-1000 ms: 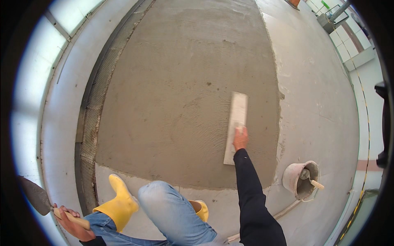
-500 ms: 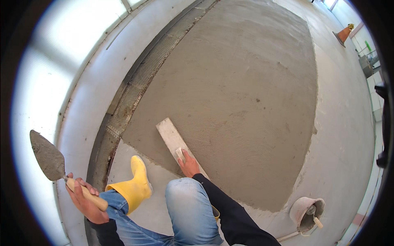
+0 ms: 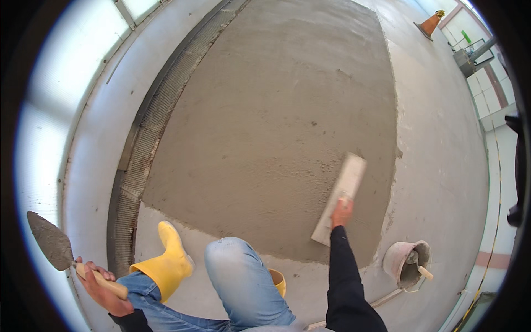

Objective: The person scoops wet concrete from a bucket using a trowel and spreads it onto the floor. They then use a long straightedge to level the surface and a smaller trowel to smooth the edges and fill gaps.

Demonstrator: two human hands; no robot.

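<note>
Primary item: a long, rectangular, off-white hand float [image 3: 350, 171], lying on the near right part of a broad panel of damp grey mortar [image 3: 260, 116], its far end angled to the right. The right hand [image 3: 342, 213] has its fingers closed round the float's grip; the outline is slightly blurred.

Change noted: half a second earlier the float is at the near left part of the panel, close to the boots; it is now across at the right-hand side. In this inspector's judgement, the sweep takes in much of the near strip's width. Rough marks and small pits remain visible left of the float, so the finish there appears uneven.

The left hand [image 3: 106, 290] grips the pale wooden handle of a pointed, mortar-coated metal trowel [image 3: 51, 239], raised clear of the panel.

Surroundings: a perforated grey metal strip [image 3: 142, 156] borders the panel's left side. A yellow rubber boot [image 3: 167, 268] stands near the lower left corner. A mortar-stained, pale bucket [image 3: 393, 262] beyond the lower right corner holds a second, light-handled tool [image 3: 425, 273].
</note>
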